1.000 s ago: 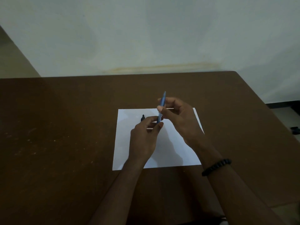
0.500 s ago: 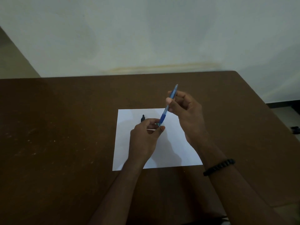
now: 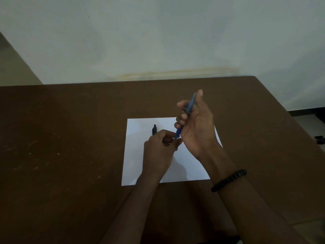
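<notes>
A blue pen (image 3: pixel 189 110) is held tilted above a white sheet of paper (image 3: pixel 135 155) on the brown table (image 3: pixel 70 138). My right hand (image 3: pixel 197 129) grips the pen's barrel, its palm turned toward me. My left hand (image 3: pixel 160 152) pinches the pen's lower tip with thumb and fingers. A black pen (image 3: pixel 154 129) lies on the paper just beyond my left hand, partly hidden by it.
The table's far edge meets a pale wall (image 3: pixel 158 41). Its right edge slants down toward the floor, where a small dark object (image 3: pixel 320 139) lies. A black bead bracelet (image 3: pixel 228 180) circles my right wrist.
My right hand has turned palm-up and shifted slightly toward me, rotating the blue pen. My left hand stayed at the pen's lower tip.
</notes>
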